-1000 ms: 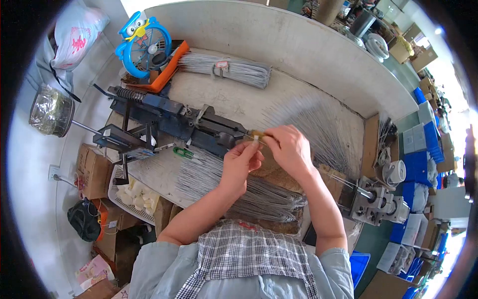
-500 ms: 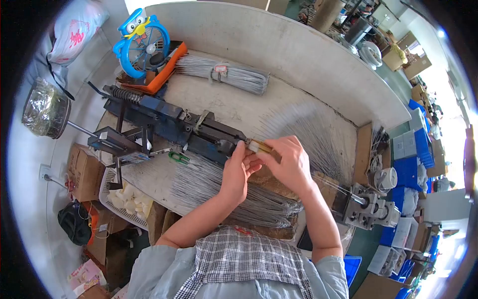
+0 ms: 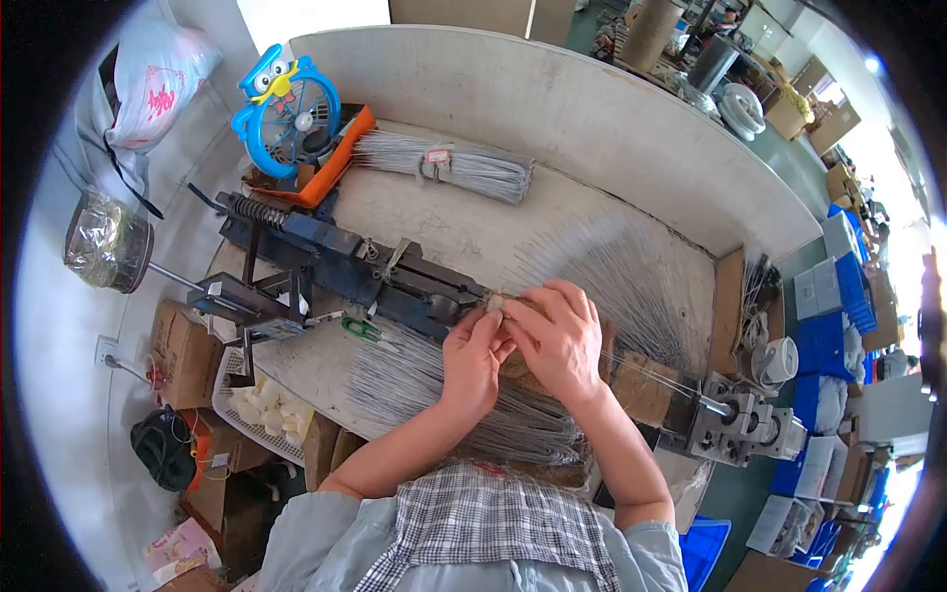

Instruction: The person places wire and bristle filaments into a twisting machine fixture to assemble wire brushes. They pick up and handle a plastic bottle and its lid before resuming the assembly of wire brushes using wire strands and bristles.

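At the right end of the dark metal machine (image 3: 340,259), both of my hands meet fingertip to fingertip. My left hand (image 3: 472,363) is closed, its thumb and forefinger pinching a small pale piece (image 3: 495,302). My right hand (image 3: 558,337) is closed on the same piece from the right, thumb and forefinger together; its fingers cover most of it. Thin straight wires (image 3: 646,369) run from behind my right hand to a metal chuck (image 3: 718,407). Below my wrists lies a spread bundle of grey wires (image 3: 409,380).
A tied wire bundle (image 3: 483,176) lies at the back, beside an orange tray (image 3: 330,163) with a blue fan (image 3: 294,120). More wires (image 3: 631,286) fan out to the right. Green-handled scissors (image 3: 361,329) lie by the machine. A white basket (image 3: 258,426) stands lower left.
My right hand has shifted slightly left, its fingertips closing over the yellowish strip seen before. My left hand stays near the machine's end. The whole view has moved a little.
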